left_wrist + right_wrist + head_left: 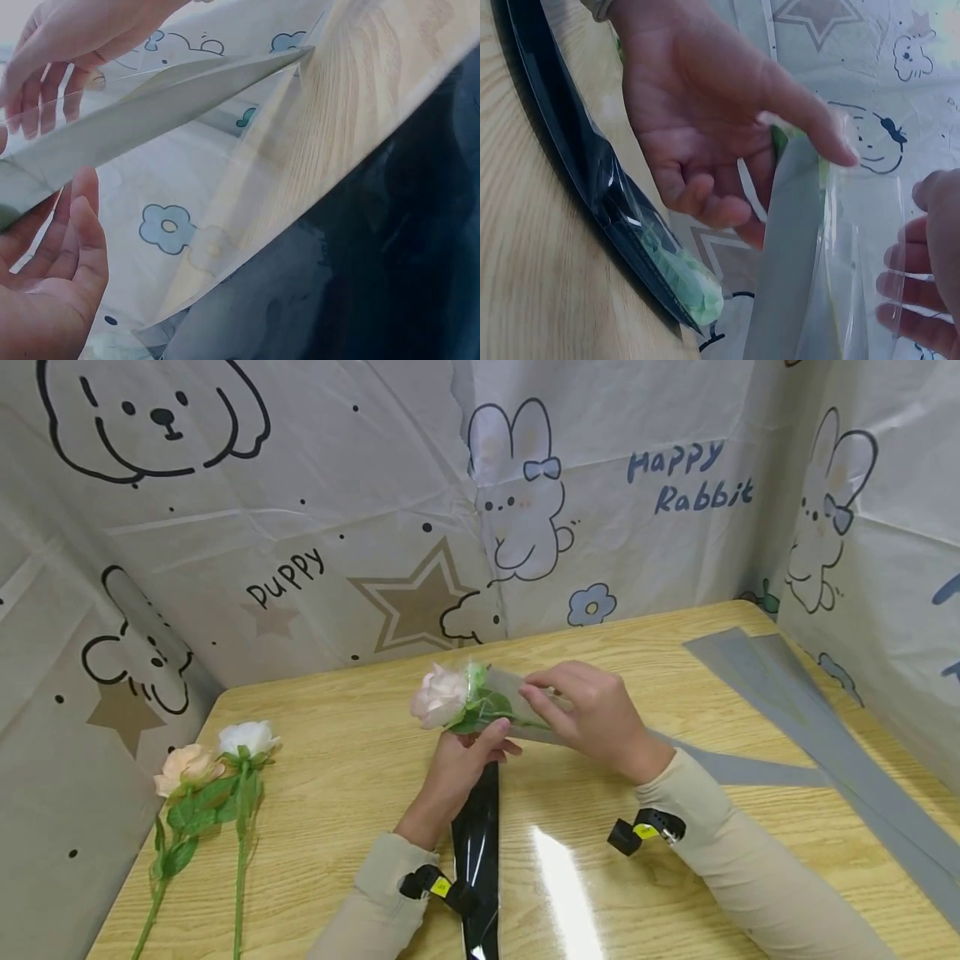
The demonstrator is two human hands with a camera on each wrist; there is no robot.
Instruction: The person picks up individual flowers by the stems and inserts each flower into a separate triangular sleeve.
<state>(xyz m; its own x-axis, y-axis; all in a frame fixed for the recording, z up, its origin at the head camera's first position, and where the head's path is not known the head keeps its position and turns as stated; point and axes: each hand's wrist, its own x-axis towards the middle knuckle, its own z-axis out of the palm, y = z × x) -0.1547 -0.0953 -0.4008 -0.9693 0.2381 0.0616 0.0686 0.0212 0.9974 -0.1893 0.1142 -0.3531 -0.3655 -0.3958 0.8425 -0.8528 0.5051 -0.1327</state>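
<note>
While the pale pink rose point(437, 700) is lying in a partly clear, partly gray sleeve point(543, 733) near the middle of the head view, its bloom is pointing toward nine o'clock. The left hand point(465, 760) is gripping the sleeve from below, its thumb resting over the near side and its fingers curling beneath. The right hand point(592, 710) is working farther along toward three o'clock, thumb and forefinger meeting the clear edge (whether they are actually pinching it, one cannot tell). At six o'clock a glossy black sleeve point(480, 835) is lying on the wooden table point(352, 793). A peach rose point(187, 768) and a white rose point(249, 739) are resting around eight o'clock, and gray sheets point(862, 767) are overlapping at three.
</note>
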